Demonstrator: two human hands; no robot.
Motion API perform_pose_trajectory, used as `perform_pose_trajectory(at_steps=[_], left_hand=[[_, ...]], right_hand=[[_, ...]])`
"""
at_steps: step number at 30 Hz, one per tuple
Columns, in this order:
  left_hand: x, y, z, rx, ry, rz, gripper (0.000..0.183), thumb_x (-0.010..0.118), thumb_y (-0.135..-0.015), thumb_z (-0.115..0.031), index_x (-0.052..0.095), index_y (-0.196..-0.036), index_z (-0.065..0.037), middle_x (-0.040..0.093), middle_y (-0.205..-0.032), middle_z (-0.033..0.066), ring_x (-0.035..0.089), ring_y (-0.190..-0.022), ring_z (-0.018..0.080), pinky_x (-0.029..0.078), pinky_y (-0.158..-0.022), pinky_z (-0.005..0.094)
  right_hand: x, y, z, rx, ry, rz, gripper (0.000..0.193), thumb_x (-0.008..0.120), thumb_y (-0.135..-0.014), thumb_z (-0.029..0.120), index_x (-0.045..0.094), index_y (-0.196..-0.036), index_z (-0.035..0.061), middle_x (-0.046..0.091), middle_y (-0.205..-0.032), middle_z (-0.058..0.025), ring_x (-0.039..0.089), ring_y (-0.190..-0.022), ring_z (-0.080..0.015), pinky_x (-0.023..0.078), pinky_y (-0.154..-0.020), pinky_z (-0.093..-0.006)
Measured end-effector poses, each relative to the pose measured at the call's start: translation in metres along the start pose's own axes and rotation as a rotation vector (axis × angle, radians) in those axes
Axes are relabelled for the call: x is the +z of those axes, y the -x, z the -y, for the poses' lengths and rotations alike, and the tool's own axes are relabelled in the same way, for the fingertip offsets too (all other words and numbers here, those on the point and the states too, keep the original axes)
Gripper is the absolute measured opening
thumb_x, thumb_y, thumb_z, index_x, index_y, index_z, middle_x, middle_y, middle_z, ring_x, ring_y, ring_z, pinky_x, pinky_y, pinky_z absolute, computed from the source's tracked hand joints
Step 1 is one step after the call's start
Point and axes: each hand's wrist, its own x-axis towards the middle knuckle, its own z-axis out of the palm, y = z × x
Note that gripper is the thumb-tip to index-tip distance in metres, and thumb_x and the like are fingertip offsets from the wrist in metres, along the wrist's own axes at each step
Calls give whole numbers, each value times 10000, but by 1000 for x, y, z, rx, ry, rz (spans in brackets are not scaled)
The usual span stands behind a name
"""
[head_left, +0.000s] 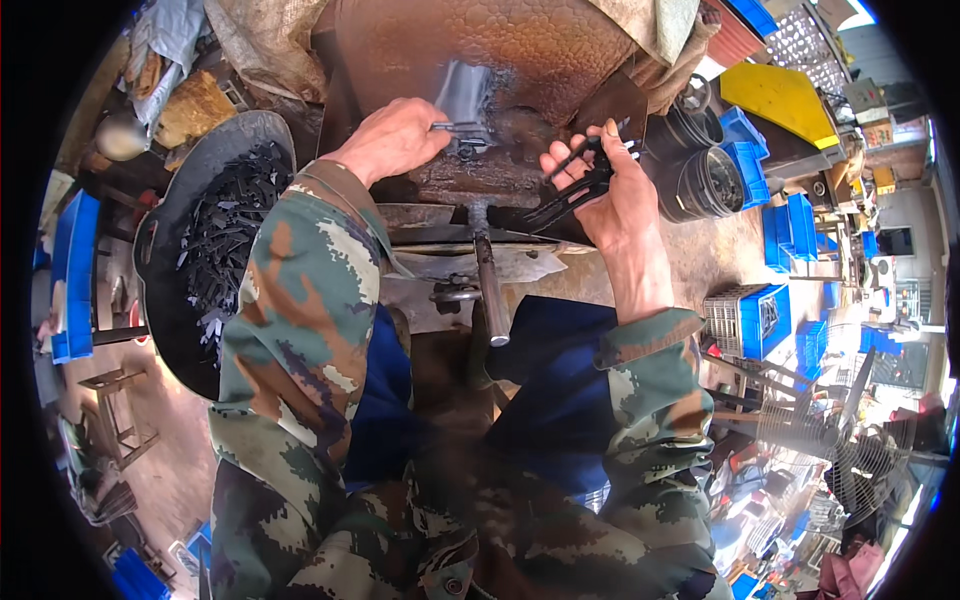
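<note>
My left hand is closed at a grimy machine, pinching the near end of a thin dark metal strip. The strip's far end lies at the small fixture below a shiny, wet-looking metal block. To the right, my right hand is turned palm up, its fingers curled around several thin black strips that stick out to the left. Between my forearms, a round metal bar projects from the machine toward me.
A big black tub heaped with dark flat strips stands at my left. Black buckets sit beyond my right hand, with blue bins farther right. A caged fan is at lower right. Brown cloth hangs beside the machine.
</note>
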Motion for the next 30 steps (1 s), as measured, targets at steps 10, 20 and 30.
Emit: perform_pose_trajectory(at_steps=[10,20,30], left_hand=[[-11,8,34,-219,139,-134,344,579,-921,-283,680,-1039,23,676,-834,102,628,-739,208,499,-721,347],[-23,17,26,-459,291,-42,294,602,-872,-297,681,-953,-25,642,-735,45,580,-603,135,466,-566,301],[-3,7,32,-416,236,-327,349,602,-867,-334,698,-1007,-30,687,-789,141,666,-807,303,492,-788,384]], right_hand=[[7,32,-25,-179,566,180,166,684,-953,207,623,-908,60,564,-660,-2,437,-459,-63,364,-398,-240],[-36,79,-52,-581,1548,791,523,607,-711,-115,611,-1198,75,592,-1325,-85,582,-1197,-343,509,-976,-410],[-38,61,-57,-664,1366,809,502,669,-748,-105,627,-1214,76,609,-1307,-92,625,-1151,-304,520,-944,-400]])
